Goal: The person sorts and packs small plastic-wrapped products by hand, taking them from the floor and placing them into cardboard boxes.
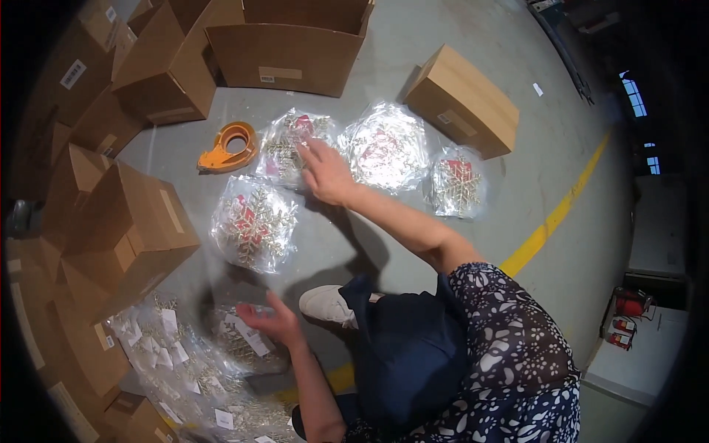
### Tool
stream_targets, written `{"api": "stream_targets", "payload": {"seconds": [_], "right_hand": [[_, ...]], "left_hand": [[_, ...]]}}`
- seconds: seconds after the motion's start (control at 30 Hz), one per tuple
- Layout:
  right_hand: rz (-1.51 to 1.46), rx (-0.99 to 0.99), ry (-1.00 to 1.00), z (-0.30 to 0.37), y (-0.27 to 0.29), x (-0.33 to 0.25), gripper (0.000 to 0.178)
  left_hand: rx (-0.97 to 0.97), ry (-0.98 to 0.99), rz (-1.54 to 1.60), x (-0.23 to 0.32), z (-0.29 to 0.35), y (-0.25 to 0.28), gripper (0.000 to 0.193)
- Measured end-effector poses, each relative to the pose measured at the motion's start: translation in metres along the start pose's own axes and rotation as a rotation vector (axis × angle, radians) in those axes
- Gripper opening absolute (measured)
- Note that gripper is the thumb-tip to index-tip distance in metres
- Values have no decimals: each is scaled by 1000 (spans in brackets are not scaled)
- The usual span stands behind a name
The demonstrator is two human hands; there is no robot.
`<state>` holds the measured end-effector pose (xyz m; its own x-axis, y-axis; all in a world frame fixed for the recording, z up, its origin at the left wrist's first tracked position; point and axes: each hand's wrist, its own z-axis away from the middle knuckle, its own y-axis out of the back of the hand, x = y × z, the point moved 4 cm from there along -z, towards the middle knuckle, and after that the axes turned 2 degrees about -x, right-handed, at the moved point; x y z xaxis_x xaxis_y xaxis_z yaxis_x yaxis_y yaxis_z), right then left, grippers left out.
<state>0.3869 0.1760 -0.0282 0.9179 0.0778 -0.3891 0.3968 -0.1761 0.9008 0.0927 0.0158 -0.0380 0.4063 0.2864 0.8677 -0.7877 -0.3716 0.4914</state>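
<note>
My right hand (329,175) reaches over a clear-bagged glittery snowflake ornament (277,151) with a red piece, its fingers stretched out; whether they touch the plastic I cannot tell. My left hand (275,322), palm turned up and fingers apart, hovers by another bagged ornament (244,347) with a white label. Left of my right hand lies a bagged gold snowflake (253,225) with red at its middle. Further right are a shiny bagged ornament (387,148) and a smaller bagged snowflake (458,181).
An orange tape dispenser (235,142) lies beside the bags. Open cardboard boxes (288,55) stand at the back and along the left. A closed carton (465,100) sits back right. Many labelled bagged ornaments (173,358) heap at lower left. A yellow line (554,218) crosses the floor.
</note>
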Motion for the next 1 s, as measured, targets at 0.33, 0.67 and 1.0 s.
{"api": "stream_targets", "payload": {"seconds": [0.33,0.67,1.0], "right_hand": [[108,-79,-451,77,1,138,45],[-158,478,-260,126,110,231,38],[-886,-1042,-78,65,-123,-205,55]], "left_hand": [[104,345,-247,-95,85,100,71],[456,440,-108,-153,93,134,66],[657,654,-395,-158,47,112,75]]}}
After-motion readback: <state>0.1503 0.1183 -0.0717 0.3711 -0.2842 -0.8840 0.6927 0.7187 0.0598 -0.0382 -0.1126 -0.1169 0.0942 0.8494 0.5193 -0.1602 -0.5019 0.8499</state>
